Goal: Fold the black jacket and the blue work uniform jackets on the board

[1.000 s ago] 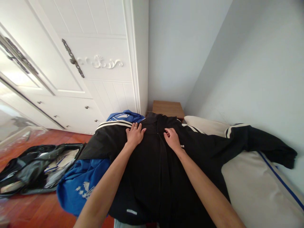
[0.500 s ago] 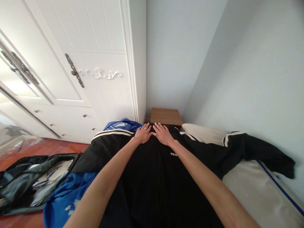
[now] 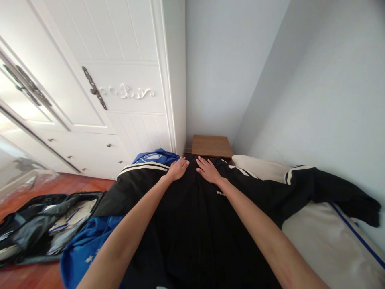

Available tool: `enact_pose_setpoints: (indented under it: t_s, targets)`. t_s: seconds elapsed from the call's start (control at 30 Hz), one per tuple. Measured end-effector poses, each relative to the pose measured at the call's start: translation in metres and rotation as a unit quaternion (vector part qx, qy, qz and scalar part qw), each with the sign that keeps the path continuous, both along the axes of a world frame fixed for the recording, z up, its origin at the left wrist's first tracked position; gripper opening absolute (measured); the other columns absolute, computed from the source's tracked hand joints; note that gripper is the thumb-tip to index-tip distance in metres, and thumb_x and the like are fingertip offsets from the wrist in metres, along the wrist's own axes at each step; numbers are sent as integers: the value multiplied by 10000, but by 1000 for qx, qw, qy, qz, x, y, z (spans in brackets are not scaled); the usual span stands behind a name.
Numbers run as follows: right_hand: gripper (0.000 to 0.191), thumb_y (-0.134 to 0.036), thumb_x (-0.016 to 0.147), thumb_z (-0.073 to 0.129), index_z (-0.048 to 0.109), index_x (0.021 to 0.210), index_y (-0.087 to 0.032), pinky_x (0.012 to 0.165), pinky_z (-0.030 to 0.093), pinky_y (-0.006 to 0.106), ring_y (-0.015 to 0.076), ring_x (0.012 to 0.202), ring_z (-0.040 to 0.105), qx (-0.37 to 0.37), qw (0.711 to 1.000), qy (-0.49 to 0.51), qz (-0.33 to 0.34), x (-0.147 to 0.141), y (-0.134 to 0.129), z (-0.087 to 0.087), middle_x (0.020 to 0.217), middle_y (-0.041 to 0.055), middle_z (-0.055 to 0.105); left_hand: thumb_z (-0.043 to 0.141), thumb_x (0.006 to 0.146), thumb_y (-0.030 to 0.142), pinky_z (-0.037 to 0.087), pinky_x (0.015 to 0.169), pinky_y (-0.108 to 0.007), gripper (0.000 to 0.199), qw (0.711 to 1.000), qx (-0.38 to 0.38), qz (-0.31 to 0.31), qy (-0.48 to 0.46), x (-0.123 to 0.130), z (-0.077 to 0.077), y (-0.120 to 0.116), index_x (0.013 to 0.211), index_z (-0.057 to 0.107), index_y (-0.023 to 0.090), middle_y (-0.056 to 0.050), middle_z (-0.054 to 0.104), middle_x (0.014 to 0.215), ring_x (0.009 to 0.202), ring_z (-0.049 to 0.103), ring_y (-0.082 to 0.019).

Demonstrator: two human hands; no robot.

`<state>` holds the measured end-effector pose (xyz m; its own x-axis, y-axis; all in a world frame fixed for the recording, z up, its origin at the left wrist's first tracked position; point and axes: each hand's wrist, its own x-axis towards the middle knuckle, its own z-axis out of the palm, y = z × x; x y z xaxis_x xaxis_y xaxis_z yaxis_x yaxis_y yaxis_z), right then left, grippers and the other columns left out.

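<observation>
A black jacket [image 3: 183, 237] with cream stripes along its sleeves lies spread out, front side up, with small white lettering on the chest. Its right-hand sleeve reaches toward the wall. Near the jacket's top edge, my left hand [image 3: 178, 168] rests on the cloth with its fingers extended. My right hand [image 3: 207, 170] lies flat beside it, fingers spread, on the other side of the centre line. A narrow gap separates the two hands. Blue cloth [image 3: 87, 245] shows from under the jacket at the left, and more blue cloth [image 3: 153, 156] beyond its top.
An open suitcase [image 3: 54, 228] packed with clothes sits on the red floor [image 3: 72, 181] at left. White wardrobe [image 3: 132, 132] stands behind it. A small wooden table [image 3: 212, 145] is beyond the jacket. Pale bedding [image 3: 319, 241] with a blue stripe lies at right.
My left hand has shifted slightly left, so the hands, whose thumbs were nearly touching, are now apart. The view has moved a little.
</observation>
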<state>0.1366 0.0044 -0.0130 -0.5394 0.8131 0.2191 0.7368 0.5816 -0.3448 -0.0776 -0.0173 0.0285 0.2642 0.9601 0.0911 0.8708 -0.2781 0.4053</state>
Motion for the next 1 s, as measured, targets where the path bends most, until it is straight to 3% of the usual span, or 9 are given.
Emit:
enact_pose_setpoints:
  t_s: [0.2,0.3,0.43,0.53,0.67,0.77,0.87,0.93,1.0]
  targets:
    - [594,-469,1016,301,343,1522,-162,1206,196,460,211,1474,258,32,995,99,6,8,-39,21,1584,121,296,344,997,432,153,1210,-456,524,974,215,-19,62,-22,16,-89,1421,496,163,-126,248,1606,1504,151,-267]
    - [569,-455,1000,376,380,1508,-199,1215,164,463,225,1477,249,97,994,35,37,27,-64,33,1593,99,287,387,972,493,194,1194,-486,556,980,163,-15,110,-53,8,-118,1372,557,145,-166,382,1540,1469,260,-312]
    - [530,-407,966,457,510,1414,-128,1183,198,543,324,1444,309,75,989,-97,-83,82,-75,33,1539,179,371,420,949,508,204,1192,-466,598,980,112,-12,166,-91,2,-133,1338,586,87,-206,454,1482,1451,297,-331]
    - [478,-387,973,427,579,1336,-115,1154,281,519,318,1391,406,7,980,-159,-117,118,-77,27,1473,194,465,401,956,494,196,1183,-502,593,972,123,10,200,-100,13,-140,1328,591,73,-221,423,1498,1463,262,-346]
    - [488,-386,974,402,562,1352,-122,1157,307,487,300,1386,415,50,989,-101,-94,125,-95,35,1469,170,479,422,950,484,210,1154,-571,577,967,147,51,203,-103,40,-163,1307,596,66,-244,421,1492,1456,261,-381]
    - [494,-414,962,428,559,1362,-156,1152,325,497,303,1367,437,68,995,-15,-71,112,-135,53,1442,147,514,461,939,452,250,1148,-548,544,967,192,56,156,-104,56,-203,1312,581,76,-236,417,1499,1455,266,-373]
    - [477,-419,944,481,565,1353,-188,1089,407,486,289,1250,545,31,995,79,-52,97,-198,65,1323,133,610,456,945,409,376,1078,-497,469,963,245,103,34,-94,56,-260,1290,586,118,-203,527,1407,1361,421,-341]
    - [444,-410,941,500,584,1322,-199,974,498,436,250,1068,639,-39,988,145,-48,85,-249,63,1163,109,682,460,945,385,459,981,-434,384,949,261,154,-84,-77,41,-301,1198,632,153,-153,650,1203,1159,577,-290]
    - [406,-423,936,519,617,1266,-207,867,538,381,214,919,671,-125,970,204,-45,72,-299,50,1035,78,712,475,933,367,511,796,-350,296,919,246,219,-217,-54,13,-337,1037,678,179,-92,689,970,915,636,-235]
